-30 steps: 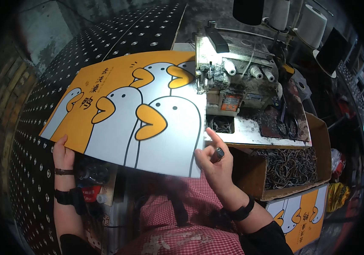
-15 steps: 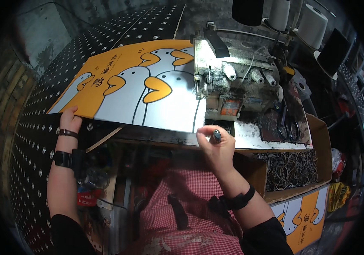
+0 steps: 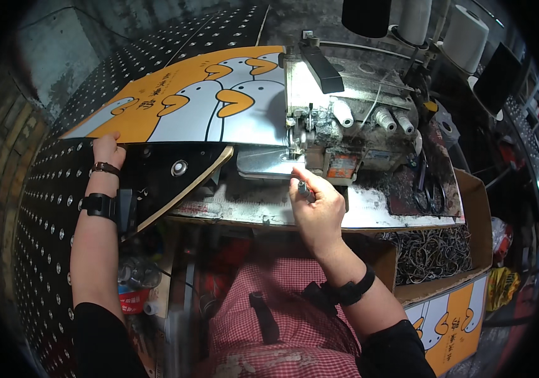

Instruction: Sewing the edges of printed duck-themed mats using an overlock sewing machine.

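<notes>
An orange and white mat [image 3: 187, 113] printed with cartoon ducks lies flat, its right edge at the presser foot of a lint-covered overlock sewing machine [image 3: 351, 120]. My left hand [image 3: 108, 151] is closed on the mat's near edge at the left corner, fingers partly hidden. My right hand [image 3: 321, 211] is curled round a small dark, rod-like tool [image 3: 306, 191]; its kind is not clear. The fingertips of that hand are beside the machine's shiny metal plate [image 3: 263, 162], just nearer to me than the needle area. The mat does not reach the right hand.
Thread cones [image 3: 464, 39] stand behind the machine. Scissors [image 3: 430, 189] lie to its right. A cardboard box [image 3: 476, 252] of dark trimmings sits below, with another duck mat [image 3: 449, 327] beneath. A black studded table [image 3: 55, 214] extends left.
The mat has slid away from me, baring the metal plate and the black board's curved edge. My left hand moved forward with it. My right hand shifted slightly forward, still holding the tool.
</notes>
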The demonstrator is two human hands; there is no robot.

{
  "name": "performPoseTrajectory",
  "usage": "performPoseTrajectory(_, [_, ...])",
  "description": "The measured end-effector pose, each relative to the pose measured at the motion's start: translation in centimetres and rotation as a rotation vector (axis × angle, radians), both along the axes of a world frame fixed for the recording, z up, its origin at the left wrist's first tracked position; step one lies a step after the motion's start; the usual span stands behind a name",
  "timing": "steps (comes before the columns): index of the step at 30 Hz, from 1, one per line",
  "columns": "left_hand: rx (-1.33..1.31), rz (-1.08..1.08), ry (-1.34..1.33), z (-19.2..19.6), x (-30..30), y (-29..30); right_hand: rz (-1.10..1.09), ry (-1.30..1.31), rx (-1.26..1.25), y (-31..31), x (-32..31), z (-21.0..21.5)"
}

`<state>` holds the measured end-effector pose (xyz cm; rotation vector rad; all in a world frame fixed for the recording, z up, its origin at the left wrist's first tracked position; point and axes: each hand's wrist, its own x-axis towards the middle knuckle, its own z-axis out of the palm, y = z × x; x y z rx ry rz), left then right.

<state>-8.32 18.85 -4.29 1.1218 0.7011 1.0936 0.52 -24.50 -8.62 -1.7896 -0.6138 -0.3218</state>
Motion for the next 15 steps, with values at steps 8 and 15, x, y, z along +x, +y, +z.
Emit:
performPoseTrajectory(8, [0.499, 0.033, -0.047, 3.8, -8.7, -22.2, 0.350, -0.641, -0.020, 4.5, -5.4, 8.1])
performPoseTrajectory(15, [0.387, 0.103, -0.216, 2.8, -20.0, -25.4, 0.864, -0.242, 0.067, 3.9, -9.0, 10.5])
